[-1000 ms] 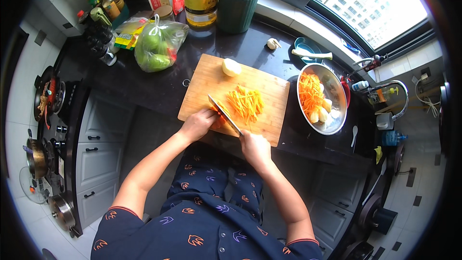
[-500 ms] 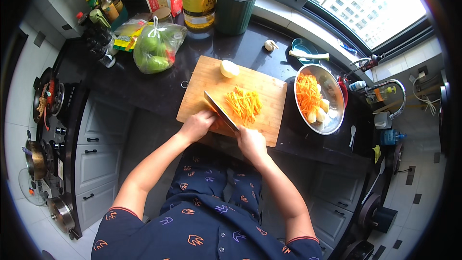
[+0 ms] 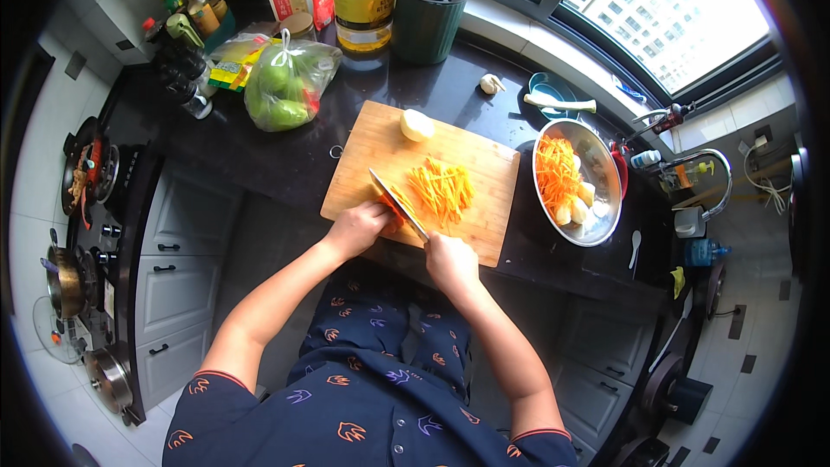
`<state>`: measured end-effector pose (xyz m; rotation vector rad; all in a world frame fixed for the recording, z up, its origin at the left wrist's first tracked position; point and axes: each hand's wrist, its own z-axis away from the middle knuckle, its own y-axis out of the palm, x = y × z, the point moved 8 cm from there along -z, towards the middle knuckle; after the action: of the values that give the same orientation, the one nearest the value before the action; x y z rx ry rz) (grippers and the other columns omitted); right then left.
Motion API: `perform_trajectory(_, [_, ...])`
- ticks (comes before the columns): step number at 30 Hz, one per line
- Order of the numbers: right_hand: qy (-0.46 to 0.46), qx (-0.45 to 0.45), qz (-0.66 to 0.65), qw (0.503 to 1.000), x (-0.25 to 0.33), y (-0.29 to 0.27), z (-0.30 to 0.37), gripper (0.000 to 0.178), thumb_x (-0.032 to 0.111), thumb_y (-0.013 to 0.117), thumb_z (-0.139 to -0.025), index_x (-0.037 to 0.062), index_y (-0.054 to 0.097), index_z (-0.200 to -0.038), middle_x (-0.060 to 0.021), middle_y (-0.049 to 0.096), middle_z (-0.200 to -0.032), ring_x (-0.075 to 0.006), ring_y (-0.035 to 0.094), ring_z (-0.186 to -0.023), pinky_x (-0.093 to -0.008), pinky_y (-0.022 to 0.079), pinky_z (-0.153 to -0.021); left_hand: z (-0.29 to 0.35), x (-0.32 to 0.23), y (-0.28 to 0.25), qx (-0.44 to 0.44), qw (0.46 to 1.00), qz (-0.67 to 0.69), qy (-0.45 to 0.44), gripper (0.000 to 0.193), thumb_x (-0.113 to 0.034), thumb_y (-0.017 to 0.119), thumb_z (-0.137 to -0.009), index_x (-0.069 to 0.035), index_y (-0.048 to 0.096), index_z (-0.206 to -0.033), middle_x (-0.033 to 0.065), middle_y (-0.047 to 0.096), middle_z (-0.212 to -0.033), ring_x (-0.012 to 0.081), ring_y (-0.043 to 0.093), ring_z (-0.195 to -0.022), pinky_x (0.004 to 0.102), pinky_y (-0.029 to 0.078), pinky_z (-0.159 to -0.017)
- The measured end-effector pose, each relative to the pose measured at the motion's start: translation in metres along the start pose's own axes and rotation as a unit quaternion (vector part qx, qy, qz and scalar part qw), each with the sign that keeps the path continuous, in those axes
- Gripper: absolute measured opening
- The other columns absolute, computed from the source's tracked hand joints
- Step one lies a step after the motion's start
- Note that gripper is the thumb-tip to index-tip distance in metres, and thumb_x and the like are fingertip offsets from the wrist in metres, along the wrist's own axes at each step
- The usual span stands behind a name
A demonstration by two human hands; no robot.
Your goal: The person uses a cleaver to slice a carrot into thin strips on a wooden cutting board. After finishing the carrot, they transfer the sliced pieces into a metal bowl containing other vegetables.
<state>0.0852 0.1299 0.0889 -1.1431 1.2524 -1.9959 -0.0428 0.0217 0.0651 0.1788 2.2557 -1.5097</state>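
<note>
My right hand (image 3: 451, 259) grips the handle of a kitchen knife (image 3: 399, 206), its blade slanting away to the left over a wooden cutting board (image 3: 488, 229). Close against the blade's left side, my left hand (image 3: 357, 231) presses down on orange carrot (image 3: 392, 226), mostly hidden by the fingers and knife. A pile of carrot strips (image 3: 442, 191) lies just right of the blade. At the board's far edge sits a peeled, pale potato (image 3: 417, 126).
Right of the board, a steel bowl (image 3: 610, 223) holds carrot shreds and pale peeled chunks. Garlic (image 3: 492, 84) and a blue dish (image 3: 553, 86) lie behind. A bag of green vegetables (image 3: 281, 91), an oil jug (image 3: 363, 4) and a chopstick holder (image 3: 424, 26) stand at the back.
The knife blade has tilted slightly, its face now catching more light, with a little orange showing along its left side. Both hands stay nearly in place; the whole view has shifted slightly.
</note>
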Motion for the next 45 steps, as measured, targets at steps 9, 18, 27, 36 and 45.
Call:
perform_trajectory(9, [-0.012,-0.037,-0.039,0.999,-0.013,0.002,-0.006,0.018,0.025,0.061,-0.096,0.008,0.068,-0.096,-0.0226,0.07,-0.077,-0.0426,0.07,-0.074,-0.0539,0.056,-0.068,0.002,0.003,0.004,0.002,1.0,0.007,-0.006,0.017,-0.009,0.066,-0.082,-0.008,0.071,-0.098,0.0045,0.071,-0.098,0.026,0.07,-0.093,0.0374,0.06,-0.075])
perform_trajectory(18, [-0.02,-0.017,-0.004,1.0,-0.001,-0.012,0.012,0.017,0.023,0.06,-0.096,0.0077,0.067,-0.095,-0.0227,0.069,-0.074,-0.0426,0.07,-0.073,-0.054,0.056,-0.067,0.003,0.006,0.006,0.008,1.0,0.022,-0.019,0.02,-0.01,0.067,-0.086,-0.007,0.072,-0.105,0.0064,0.071,-0.1,0.0284,0.07,-0.091,0.04,0.059,-0.075])
perform_trajectory(27, [-0.004,-0.008,0.004,1.0,0.003,0.006,-0.005,0.016,0.018,0.056,-0.094,0.0065,0.067,-0.094,-0.0231,0.07,-0.077,-0.0425,0.07,-0.073,-0.0539,0.056,-0.068,0.002,0.007,0.007,0.017,1.0,0.021,-0.009,0.019,-0.01,0.067,-0.085,-0.008,0.072,-0.103,0.0058,0.071,-0.099,0.0278,0.07,-0.092,0.0392,0.059,-0.076])
perform_trajectory(36, [-0.011,-0.043,-0.03,0.999,0.002,-0.003,-0.003,0.019,0.025,0.058,-0.098,0.0081,0.068,-0.099,-0.0227,0.07,-0.077,-0.0425,0.07,-0.074,-0.0541,0.056,-0.07,0.007,0.004,0.004,-0.001,1.0,0.011,-0.005,0.028,-0.007,0.065,-0.084,-0.007,0.071,-0.111,0.0078,0.07,-0.108,0.0283,0.068,-0.098,0.0387,0.059,-0.082])
perform_trajectory(45, [0.004,0.0,-0.005,1.0,0.003,-0.007,0.005,0.019,0.023,0.057,-0.096,0.0068,0.067,-0.094,-0.0228,0.07,-0.079,-0.0429,0.07,-0.077,-0.054,0.056,-0.071,0.009,0.003,0.002,0.012,1.0,0.014,-0.009,0.027,-0.006,0.063,-0.083,-0.007,0.07,-0.11,0.0075,0.07,-0.106,0.0291,0.068,-0.096,0.0395,0.059,-0.08])
